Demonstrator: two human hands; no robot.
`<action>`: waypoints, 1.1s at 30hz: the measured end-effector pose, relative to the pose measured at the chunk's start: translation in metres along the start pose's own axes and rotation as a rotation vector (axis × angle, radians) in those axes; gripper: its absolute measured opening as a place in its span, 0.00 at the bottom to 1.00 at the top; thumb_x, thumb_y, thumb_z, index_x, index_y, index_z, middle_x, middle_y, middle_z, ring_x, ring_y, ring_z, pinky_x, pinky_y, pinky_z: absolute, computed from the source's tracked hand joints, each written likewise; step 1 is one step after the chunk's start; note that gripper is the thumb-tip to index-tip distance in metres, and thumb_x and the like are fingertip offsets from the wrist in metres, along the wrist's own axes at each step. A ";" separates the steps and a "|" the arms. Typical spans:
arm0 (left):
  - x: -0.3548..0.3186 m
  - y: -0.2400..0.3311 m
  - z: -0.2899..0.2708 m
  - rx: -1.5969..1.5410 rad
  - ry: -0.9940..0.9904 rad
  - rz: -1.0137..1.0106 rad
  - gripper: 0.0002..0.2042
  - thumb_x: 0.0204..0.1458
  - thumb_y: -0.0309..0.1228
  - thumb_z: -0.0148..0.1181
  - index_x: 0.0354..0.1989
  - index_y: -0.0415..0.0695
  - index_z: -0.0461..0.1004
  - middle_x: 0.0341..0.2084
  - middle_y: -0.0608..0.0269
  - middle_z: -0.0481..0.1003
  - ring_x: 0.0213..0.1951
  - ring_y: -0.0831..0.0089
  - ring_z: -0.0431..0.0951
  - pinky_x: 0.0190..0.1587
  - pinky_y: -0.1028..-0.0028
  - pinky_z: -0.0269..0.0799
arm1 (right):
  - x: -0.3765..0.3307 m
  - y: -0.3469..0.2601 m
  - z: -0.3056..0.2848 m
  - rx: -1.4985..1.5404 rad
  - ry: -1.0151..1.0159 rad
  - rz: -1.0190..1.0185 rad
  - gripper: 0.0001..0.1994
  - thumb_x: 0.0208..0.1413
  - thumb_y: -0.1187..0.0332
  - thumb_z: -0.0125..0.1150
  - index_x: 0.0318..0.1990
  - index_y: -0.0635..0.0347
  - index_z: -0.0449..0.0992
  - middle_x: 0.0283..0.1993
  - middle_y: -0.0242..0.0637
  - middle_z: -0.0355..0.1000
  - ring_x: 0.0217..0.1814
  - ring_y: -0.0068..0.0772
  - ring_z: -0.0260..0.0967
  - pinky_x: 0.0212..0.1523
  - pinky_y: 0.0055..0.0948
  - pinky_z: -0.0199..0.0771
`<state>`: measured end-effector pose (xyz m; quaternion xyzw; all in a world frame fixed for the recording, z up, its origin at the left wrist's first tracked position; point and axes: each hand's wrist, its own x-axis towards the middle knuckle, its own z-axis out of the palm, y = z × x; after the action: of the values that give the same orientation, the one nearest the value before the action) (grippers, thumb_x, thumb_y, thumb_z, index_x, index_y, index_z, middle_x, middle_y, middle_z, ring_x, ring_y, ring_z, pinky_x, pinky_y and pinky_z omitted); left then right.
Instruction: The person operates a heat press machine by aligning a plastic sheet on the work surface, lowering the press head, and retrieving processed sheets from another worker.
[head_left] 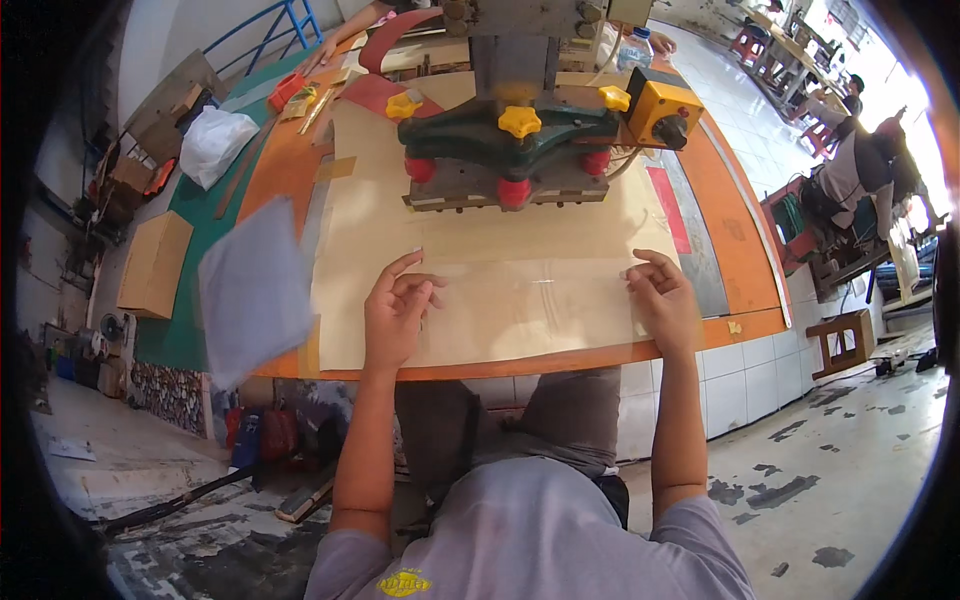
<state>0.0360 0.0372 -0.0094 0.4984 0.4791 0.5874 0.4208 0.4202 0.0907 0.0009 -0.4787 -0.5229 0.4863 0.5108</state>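
Observation:
A thin clear plastic sheet [545,300] stretches between my hands, just above the cream-coloured board on the table. My left hand [393,310] pinches its left side between thumb and fingers. At the opposite side my right hand [665,300] pinches the sheet the same way. Beyond the sheet hangs a press head [515,140] with a dark green frame, yellow star knobs and red round mounts. Under that frame is a flat metal plate [500,195], past the far side of the sheet.
Clear plastic sheets [257,295] lie left of the board, near a cardboard box [155,265] and a white plastic bag [215,145]. A yellow control box [665,108] is right of the press. Another person's hand [320,55] rests at the far left, beyond a red tray [287,90].

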 end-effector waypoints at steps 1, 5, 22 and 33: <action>0.001 0.000 0.000 -0.008 -0.008 0.004 0.21 0.65 0.20 0.58 0.67 0.38 0.68 0.43 0.56 0.85 0.36 0.78 0.82 0.35 0.80 0.70 | -0.001 -0.001 0.001 -0.005 0.006 -0.012 0.17 0.65 0.75 0.66 0.60 0.65 0.76 0.42 0.33 0.81 0.43 0.19 0.75 0.46 0.21 0.73; -0.001 -0.001 -0.001 0.020 0.009 0.022 0.22 0.65 0.19 0.59 0.67 0.38 0.68 0.48 0.55 0.84 0.36 0.78 0.82 0.37 0.80 0.72 | 0.000 0.002 0.000 0.021 -0.018 -0.057 0.20 0.64 0.77 0.67 0.63 0.67 0.75 0.46 0.38 0.83 0.46 0.21 0.77 0.51 0.24 0.75; -0.001 -0.006 0.001 -0.006 0.010 0.061 0.22 0.65 0.19 0.58 0.67 0.39 0.68 0.52 0.56 0.80 0.40 0.77 0.82 0.44 0.77 0.76 | -0.003 0.001 -0.005 0.044 -0.032 -0.102 0.25 0.62 0.80 0.63 0.67 0.65 0.71 0.56 0.43 0.80 0.52 0.25 0.75 0.56 0.30 0.75; -0.008 0.011 0.053 -0.093 0.282 0.036 0.15 0.67 0.21 0.57 0.62 0.38 0.71 0.48 0.58 0.78 0.39 0.72 0.84 0.28 0.77 0.77 | -0.133 0.012 0.069 -0.961 -0.386 -0.718 0.32 0.53 0.60 0.73 0.68 0.42 0.73 0.72 0.38 0.68 0.78 0.47 0.59 0.76 0.50 0.52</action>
<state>0.0890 0.0347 0.0021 0.3996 0.4967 0.6805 0.3614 0.3540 -0.0429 -0.0208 -0.3530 -0.8939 0.0727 0.2664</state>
